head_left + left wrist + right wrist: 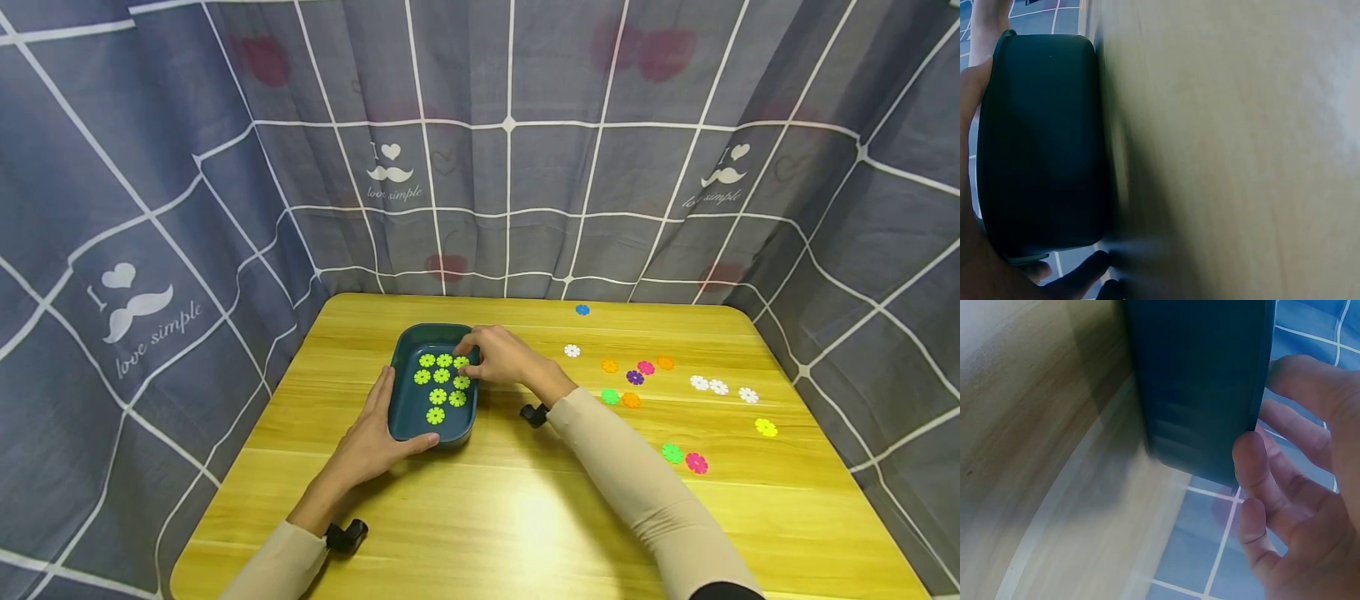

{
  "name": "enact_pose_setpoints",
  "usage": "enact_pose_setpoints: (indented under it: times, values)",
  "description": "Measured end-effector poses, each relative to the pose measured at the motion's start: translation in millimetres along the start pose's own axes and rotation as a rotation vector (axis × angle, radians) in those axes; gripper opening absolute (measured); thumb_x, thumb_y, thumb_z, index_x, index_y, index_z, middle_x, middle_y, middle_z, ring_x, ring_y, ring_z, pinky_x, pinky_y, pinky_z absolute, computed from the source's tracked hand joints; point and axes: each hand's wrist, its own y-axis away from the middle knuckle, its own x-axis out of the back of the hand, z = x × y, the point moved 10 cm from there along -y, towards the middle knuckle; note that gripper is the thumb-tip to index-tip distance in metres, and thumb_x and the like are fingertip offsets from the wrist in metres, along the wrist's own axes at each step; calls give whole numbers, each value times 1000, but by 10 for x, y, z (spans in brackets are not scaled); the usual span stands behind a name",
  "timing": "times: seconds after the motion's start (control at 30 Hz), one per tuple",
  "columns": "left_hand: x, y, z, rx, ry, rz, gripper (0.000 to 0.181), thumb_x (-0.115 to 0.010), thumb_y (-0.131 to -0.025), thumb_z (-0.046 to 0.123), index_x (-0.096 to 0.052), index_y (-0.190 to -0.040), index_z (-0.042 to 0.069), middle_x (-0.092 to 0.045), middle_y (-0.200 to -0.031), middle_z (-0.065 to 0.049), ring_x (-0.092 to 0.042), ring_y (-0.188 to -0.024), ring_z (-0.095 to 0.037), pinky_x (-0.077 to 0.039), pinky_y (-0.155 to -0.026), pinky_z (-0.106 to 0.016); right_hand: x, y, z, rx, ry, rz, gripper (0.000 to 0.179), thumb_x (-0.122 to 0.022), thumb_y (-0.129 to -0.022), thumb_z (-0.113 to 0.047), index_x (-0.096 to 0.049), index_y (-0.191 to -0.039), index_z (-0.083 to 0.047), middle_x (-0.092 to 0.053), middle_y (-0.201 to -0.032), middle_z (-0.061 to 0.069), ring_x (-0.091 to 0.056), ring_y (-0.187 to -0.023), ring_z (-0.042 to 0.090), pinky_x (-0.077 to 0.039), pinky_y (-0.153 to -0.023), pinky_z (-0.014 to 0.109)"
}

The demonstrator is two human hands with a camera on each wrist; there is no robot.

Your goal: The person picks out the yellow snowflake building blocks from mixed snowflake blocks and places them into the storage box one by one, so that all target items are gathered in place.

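A dark teal tray (407, 417) sits toward the left of the table, with several yellow-green flower-shaped discs (441, 376) lying in rows inside. My left hand (369, 442) holds the tray's near left corner, thumb along the near rim and fingers along the left wall. Over the right wall reaches my right hand (501, 354), thumb and forefinger at opposite edges of a yellow-green disc (462, 362) in the far row. In the right wrist view, the tray wall (1200, 381) hides what those fingertips hold, while the other fingers (1252, 456) curl outside it.
Loose flower discs lie across the right half of the wooden table (465, 525): white (718, 387), orange (632, 401), pink (697, 463), green (672, 453), purple (635, 377), yellow (766, 427) and blue (582, 310). A grey-blue checked curtain (540, 167) surrounds the table's back and sides.
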Motion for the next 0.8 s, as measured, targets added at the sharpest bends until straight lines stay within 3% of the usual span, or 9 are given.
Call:
enact_pose_setpoints:
  times: [0.37,0.63,0.8]
  values:
    - [-13,-9,-1,-2,-2,-2,148,-90,-91,77,12,-189,31,8,-200,-3,-29,-178,-55,-39,-131,-84,27,51,5,15,-15,6,34,-90,-105,-23,-87,-135,-8,-82,-130,14,-74,-87,13,-65,-84,33]
    - [-7,-8,-2,-9,-6,1,150,-88,-89,81,12,-189,30,8,-200,-3,-28,-178,-55,-39,-131,-84,79,129,-2,12,0,32,34,-91,-105,-26,-88,-135,-10,-81,-130,8,-71,-81,10,-64,-80,31]
    - [-9,-1,-13,-5,-7,0,151,-87,-88,84,12,-188,31,8,-200,-4,-30,-177,-55,-40,-131,-84,130,209,-6,12,14,51,33,-91,-105,-27,-88,-134,-13,-81,-128,12,-68,-78,9,-61,-77,29]
